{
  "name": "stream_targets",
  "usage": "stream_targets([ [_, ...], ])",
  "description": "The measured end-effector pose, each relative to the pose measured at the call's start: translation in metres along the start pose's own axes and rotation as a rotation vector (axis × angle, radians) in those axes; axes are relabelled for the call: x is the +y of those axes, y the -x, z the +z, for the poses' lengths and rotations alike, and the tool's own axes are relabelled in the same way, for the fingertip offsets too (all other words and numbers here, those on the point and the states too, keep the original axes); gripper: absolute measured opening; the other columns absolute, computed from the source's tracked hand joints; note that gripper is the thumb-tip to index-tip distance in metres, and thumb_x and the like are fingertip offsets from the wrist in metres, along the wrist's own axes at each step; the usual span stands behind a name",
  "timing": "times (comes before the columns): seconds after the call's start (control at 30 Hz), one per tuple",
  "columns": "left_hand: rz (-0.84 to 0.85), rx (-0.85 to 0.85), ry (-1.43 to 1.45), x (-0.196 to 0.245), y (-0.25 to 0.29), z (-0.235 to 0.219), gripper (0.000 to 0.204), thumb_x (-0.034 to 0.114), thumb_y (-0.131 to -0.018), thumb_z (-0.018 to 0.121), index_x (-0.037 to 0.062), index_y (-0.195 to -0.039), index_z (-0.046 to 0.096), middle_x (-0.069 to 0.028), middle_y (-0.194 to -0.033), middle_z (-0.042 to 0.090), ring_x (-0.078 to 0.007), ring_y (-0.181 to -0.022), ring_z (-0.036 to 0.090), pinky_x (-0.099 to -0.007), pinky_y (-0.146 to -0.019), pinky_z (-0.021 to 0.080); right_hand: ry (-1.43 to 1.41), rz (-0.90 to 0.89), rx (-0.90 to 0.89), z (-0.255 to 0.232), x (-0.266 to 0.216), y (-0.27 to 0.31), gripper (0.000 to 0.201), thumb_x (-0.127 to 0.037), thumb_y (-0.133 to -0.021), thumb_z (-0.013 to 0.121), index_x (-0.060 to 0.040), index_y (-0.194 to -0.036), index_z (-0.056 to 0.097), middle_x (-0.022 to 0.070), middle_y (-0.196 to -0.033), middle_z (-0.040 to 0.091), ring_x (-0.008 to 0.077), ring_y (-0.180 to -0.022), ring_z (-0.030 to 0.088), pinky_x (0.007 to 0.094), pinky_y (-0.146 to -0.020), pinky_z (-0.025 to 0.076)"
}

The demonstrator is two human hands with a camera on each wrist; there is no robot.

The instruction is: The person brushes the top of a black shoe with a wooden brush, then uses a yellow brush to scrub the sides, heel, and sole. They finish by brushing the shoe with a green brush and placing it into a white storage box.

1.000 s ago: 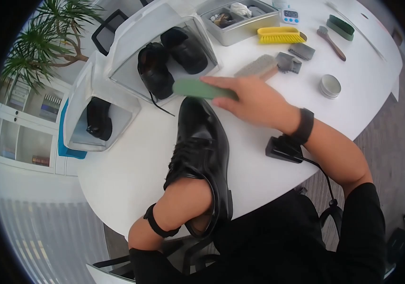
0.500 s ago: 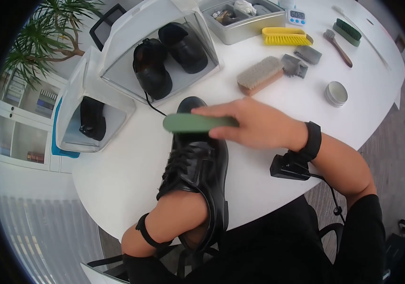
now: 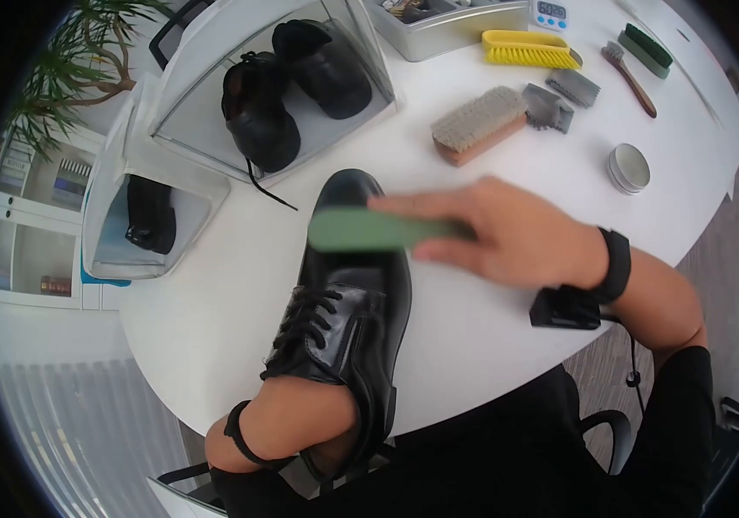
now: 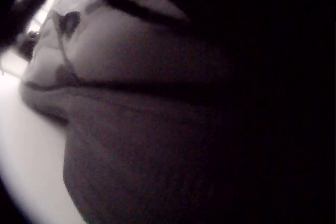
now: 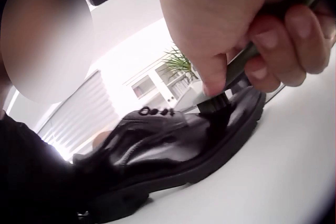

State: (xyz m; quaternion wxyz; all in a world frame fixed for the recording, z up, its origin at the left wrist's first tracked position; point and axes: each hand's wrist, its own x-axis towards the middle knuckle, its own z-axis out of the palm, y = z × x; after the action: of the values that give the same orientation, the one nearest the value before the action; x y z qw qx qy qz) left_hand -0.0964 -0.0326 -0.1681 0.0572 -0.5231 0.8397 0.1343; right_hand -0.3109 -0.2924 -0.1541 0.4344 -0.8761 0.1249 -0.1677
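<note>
A black lace-up dress shoe (image 3: pixel 350 321) points away from me over the table, its toe on the far side. My left forearm (image 3: pixel 296 423) goes down into the shoe's opening, and the hand itself is hidden inside. My right hand (image 3: pixel 516 233) grips a green-backed brush (image 3: pixel 365 231) laid crosswise over the front of the shoe. In the right wrist view, thumb and curled fingers hold the brush (image 5: pixel 241 66), and its dark bristles (image 5: pixel 212 103) touch the upper ahead of the laces. The left wrist view is mostly dark.
Two clear-fronted shoe boxes (image 3: pixel 365 147) with black shoes (image 3: pixel 257 112) stand at the far left. To the right lie a pale-bristled brush (image 3: pixel 480 125), a yellow brush (image 3: pixel 529 50), grey cloth pieces (image 3: pixel 549 110), a round tin (image 3: pixel 628 168), a small wooden-handled brush (image 3: pixel 630 79) and another green brush (image 3: pixel 646 50).
My right hand has drawn the brush from the shoe's toe tip back toward the laces, still gripping it. The head view has shifted a little, and the left forearm stays in the shoe.
</note>
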Motion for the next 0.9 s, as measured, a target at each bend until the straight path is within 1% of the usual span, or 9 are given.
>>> stream_targets([
  [0.1,-0.002,-0.002,0.002,0.001,0.003,0.001,0.012,0.011,-0.083,0.062,0.0062,-0.09,0.07,-0.0096,-0.078,0.067,-0.0274,-0.067,0.069,-0.0375,-0.06,0.056,-0.009,-0.034,-0.013,-0.002,0.004,0.0,0.048,-0.021,-0.096,0.068,-0.0125,-0.142,0.061,0.0231,-0.085,0.069,0.0349,-0.071,0.066,0.0404,-0.07,0.052],
  [0.17,-0.008,-0.008,0.003,0.004,0.006,0.001,0.012,0.011,-0.083,0.062,0.0063,-0.09,0.071,-0.0095,-0.078,0.067,-0.0274,-0.067,0.069,-0.0374,-0.06,0.056,0.105,-0.004,0.179,-0.005,0.017,-0.005,0.048,-0.021,-0.095,0.069,-0.013,-0.142,0.061,0.0221,-0.082,0.069,0.0351,-0.07,0.065,0.0409,-0.07,0.052],
  [0.37,-0.014,-0.011,0.004,0.006,0.013,0.004,0.012,0.011,-0.083,0.062,0.0066,-0.091,0.071,-0.0092,-0.078,0.067,-0.0271,-0.067,0.069,-0.0373,-0.06,0.056,-0.01,-0.035,0.003,0.001,0.01,-0.004,0.046,-0.023,-0.096,0.068,-0.0122,-0.141,0.061,0.0232,-0.086,0.07,0.037,-0.069,0.065,0.0418,-0.072,0.053],
  [0.5,-0.016,-0.015,0.0,0.007,0.015,0.006,0.012,0.012,-0.083,0.062,0.0068,-0.091,0.071,-0.009,-0.078,0.067,-0.0269,-0.067,0.069,-0.0372,-0.06,0.056,0.085,-0.115,0.224,0.0,0.014,-0.007,0.048,-0.022,-0.096,0.069,-0.0112,-0.142,0.061,0.0234,-0.089,0.071,0.0369,-0.073,0.067,0.0415,-0.074,0.053],
  [0.53,-0.014,-0.012,-0.001,0.007,0.015,0.006,0.012,0.012,-0.084,0.062,0.0068,-0.091,0.071,-0.0089,-0.078,0.067,-0.0268,-0.067,0.069,-0.0372,-0.06,0.056,0.025,-0.065,0.081,0.003,0.003,-0.001,0.047,-0.022,-0.097,0.068,-0.0104,-0.141,0.061,0.0235,-0.091,0.071,0.0371,-0.074,0.067,0.0412,-0.075,0.053],
  [0.63,-0.018,-0.016,-0.001,0.007,0.016,0.007,0.012,0.012,-0.084,0.062,0.0069,-0.091,0.071,-0.0088,-0.078,0.067,-0.0267,-0.067,0.069,-0.0371,-0.06,0.056,-0.062,-0.048,-0.027,0.007,0.002,-0.002,0.045,-0.022,-0.099,0.065,-0.01,-0.141,0.061,0.0226,-0.095,0.071,0.0352,-0.076,0.067,0.04,-0.075,0.052],
  [0.7,-0.016,-0.02,0.004,0.007,0.017,0.007,0.012,0.012,-0.084,0.062,0.007,-0.091,0.071,-0.0086,-0.078,0.067,-0.0266,-0.067,0.069,-0.0371,-0.06,0.056,0.022,0.072,0.078,-0.005,0.014,-0.009,0.047,-0.021,-0.098,0.067,-0.0105,-0.143,0.06,0.0213,-0.097,0.071,0.0322,-0.079,0.067,0.0386,-0.078,0.053],
  [0.77,-0.015,-0.019,0.003,0.007,0.016,0.008,0.012,0.012,-0.084,0.062,0.0071,-0.091,0.071,-0.0085,-0.078,0.067,-0.0265,-0.067,0.069,-0.037,-0.06,0.056,-0.07,0.061,0.09,-0.003,0.02,-0.007,0.048,-0.021,-0.098,0.067,-0.0103,-0.144,0.059,0.0199,-0.104,0.072,0.0284,-0.083,0.069,0.0371,-0.081,0.053],
  [0.9,-0.013,-0.022,0.0,0.006,0.019,0.008,0.013,0.012,-0.084,0.062,0.0073,-0.091,0.071,-0.0083,-0.078,0.067,-0.0263,-0.067,0.069,-0.0369,-0.059,0.056,-0.244,-0.154,-0.07,0.01,0.013,-0.004,0.049,-0.02,-0.1,0.066,-0.0094,-0.146,0.056,0.0173,-0.115,0.073,0.0245,-0.085,0.069,0.0363,-0.083,0.053],
])
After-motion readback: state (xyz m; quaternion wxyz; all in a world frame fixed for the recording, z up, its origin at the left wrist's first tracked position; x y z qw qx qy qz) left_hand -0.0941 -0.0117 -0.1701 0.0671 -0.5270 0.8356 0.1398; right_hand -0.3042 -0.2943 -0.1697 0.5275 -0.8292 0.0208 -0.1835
